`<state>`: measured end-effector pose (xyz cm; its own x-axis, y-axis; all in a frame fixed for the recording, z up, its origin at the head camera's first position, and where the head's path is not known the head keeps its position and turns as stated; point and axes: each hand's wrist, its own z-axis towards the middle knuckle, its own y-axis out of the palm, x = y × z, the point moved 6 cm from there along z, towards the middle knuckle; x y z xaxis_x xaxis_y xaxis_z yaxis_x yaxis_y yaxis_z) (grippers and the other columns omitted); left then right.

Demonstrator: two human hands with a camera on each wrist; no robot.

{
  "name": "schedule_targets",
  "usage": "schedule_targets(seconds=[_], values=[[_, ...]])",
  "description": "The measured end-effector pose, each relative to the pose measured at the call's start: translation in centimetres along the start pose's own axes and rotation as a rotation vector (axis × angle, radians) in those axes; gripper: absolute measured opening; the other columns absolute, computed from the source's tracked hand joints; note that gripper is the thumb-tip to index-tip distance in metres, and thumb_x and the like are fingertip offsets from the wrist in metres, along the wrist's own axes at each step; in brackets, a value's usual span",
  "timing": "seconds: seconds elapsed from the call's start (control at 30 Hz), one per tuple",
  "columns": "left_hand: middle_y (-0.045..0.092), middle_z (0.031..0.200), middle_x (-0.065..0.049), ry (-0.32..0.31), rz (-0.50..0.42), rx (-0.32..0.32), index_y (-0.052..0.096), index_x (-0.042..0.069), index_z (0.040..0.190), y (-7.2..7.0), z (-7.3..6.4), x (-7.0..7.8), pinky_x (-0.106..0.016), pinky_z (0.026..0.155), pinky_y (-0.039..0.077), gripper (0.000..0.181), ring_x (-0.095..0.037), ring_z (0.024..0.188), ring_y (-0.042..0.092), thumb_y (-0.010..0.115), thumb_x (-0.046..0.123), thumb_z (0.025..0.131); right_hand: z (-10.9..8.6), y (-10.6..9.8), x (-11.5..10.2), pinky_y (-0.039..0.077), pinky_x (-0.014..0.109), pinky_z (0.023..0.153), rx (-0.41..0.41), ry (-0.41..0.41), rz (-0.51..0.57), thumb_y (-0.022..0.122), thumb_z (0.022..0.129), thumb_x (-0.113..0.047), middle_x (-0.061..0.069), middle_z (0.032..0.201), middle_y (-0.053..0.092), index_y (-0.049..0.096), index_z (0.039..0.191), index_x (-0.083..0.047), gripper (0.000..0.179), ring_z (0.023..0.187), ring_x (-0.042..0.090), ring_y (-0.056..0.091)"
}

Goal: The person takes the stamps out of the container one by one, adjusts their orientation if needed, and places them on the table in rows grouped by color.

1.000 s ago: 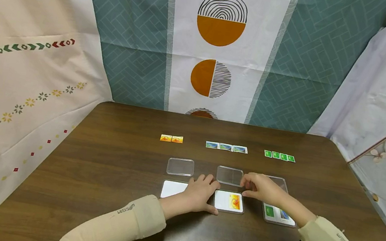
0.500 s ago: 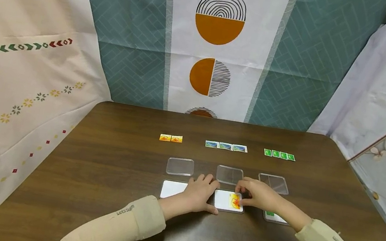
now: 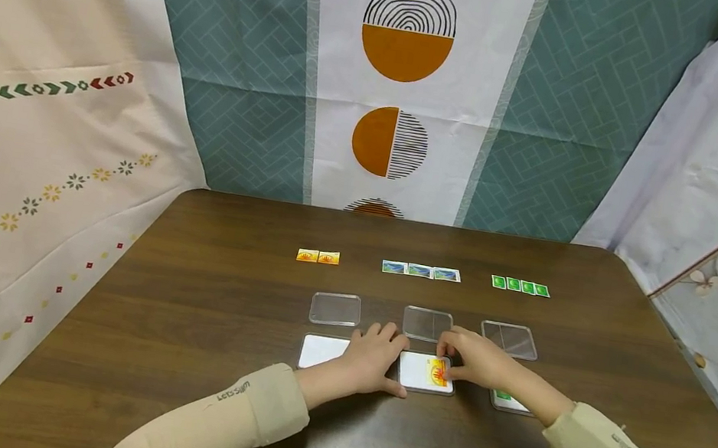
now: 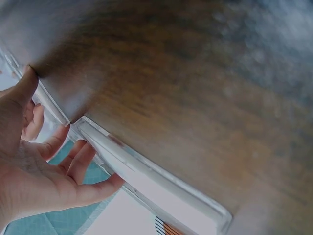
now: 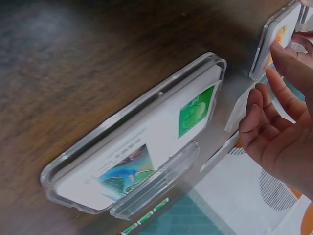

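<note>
A white card in a clear case [image 3: 414, 378] lies in front of me, with an orange-yellow stamp [image 3: 436, 372] at its right side. The thumb and a finger of my right hand [image 3: 483, 360] are at that stamp's edges, the other fingers curled; the right wrist view shows the thumb tip on it. My left hand [image 3: 369, 361] rests with fingers spread over the gap between this case and another cased white card [image 3: 320, 351] on the left. In the left wrist view, the left thumb [image 4: 29, 81] touches a case edge and other fingers lie along the neighbouring case.
A third case [image 5: 142, 142] on the right holds a card with a green and a blue stamp. Clear lids [image 3: 335, 309] lie behind the cases. Farther back sit rows of orange stamps [image 3: 318, 256], blue stamps [image 3: 421, 271] and green stamps [image 3: 520, 286].
My right hand has moved left and down from the lid's corner onto the orange stamp's right side. The left hand stays in place.
</note>
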<state>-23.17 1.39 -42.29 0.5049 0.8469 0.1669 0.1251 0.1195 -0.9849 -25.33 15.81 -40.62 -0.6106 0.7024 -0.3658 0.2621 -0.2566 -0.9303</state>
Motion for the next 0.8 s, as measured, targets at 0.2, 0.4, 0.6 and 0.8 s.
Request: schedule_targets(seconds=[0.2,0.4,0.6,0.8], values=[[0.051,0.119,-0.004,0.005,-0.002,0.007,0.054,0.017,0.119,-0.09,-0.07,0.0,-0.044,0.08,0.044,0.067,-0.022,0.103,0.049,0.074,0.057,0.069,0.26,0.04,-0.24,0.036,0.023,0.063,-0.053,0.013,0.037,0.078,0.074,-0.01,-0.001,0.081,0.049,0.056,0.083,-0.012,0.024,0.073,0.01,0.044],[0.051,0.118,-0.003,0.0,0.003,0.011,0.055,0.018,0.117,-0.06,-0.11,0.0,-0.042,0.079,0.044,0.066,-0.02,0.102,0.048,0.075,0.057,0.068,0.44,0.14,-0.4,0.035,0.022,0.063,-0.077,0.012,0.056,0.077,0.075,-0.006,-0.001,0.08,0.048,0.053,0.083,-0.012,0.026,0.073,0.009,0.042],[0.051,0.117,-0.003,0.001,0.003,0.008,0.054,0.018,0.117,-0.09,-0.15,0.05,-0.042,0.079,0.044,0.065,-0.02,0.101,0.048,0.075,0.056,0.069,0.59,0.4,-0.4,0.038,0.023,0.065,-0.103,0.009,0.045,0.076,0.075,-0.004,0.0,0.084,0.048,0.049,0.083,-0.013,0.03,0.076,0.011,0.045],[0.051,0.119,-0.003,0.0,0.001,0.003,0.054,0.018,0.118,-0.07,-0.17,0.04,-0.043,0.08,0.044,0.066,-0.02,0.102,0.048,0.074,0.057,0.069,0.68,0.45,-0.65,0.039,0.023,0.065,-0.107,-0.022,0.061,0.075,0.074,0.0,-0.001,0.08,0.047,0.046,0.081,-0.011,0.032,0.074,0.009,0.044]])
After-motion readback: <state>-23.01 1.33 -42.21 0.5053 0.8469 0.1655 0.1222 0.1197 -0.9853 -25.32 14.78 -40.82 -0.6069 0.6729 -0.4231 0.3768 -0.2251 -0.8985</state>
